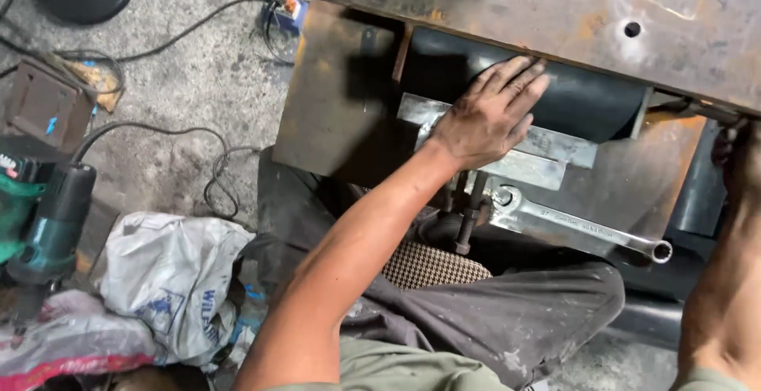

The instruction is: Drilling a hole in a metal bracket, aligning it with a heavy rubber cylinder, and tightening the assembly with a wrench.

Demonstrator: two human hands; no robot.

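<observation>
At centre frame, the left hand (487, 113) lies spread flat on a black roller (587, 101) and steel bracket (547, 153). Far right, the right hand (733, 153) is mostly hidden, its grip impossible to tell. Lower left lies a crumpled white plastic bag (170, 280) with blue print.

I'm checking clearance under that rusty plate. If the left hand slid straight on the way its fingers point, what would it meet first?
The left hand lies flat on the black roller, fingers pointing up and right. Going on, it would most likely meet the edge of the rusty steel plate above the roller, though depth there is unclear.

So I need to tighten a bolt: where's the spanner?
The ring spanner lies right of centre in the head view, below the left hand, beside the threaded bolts.
</observation>
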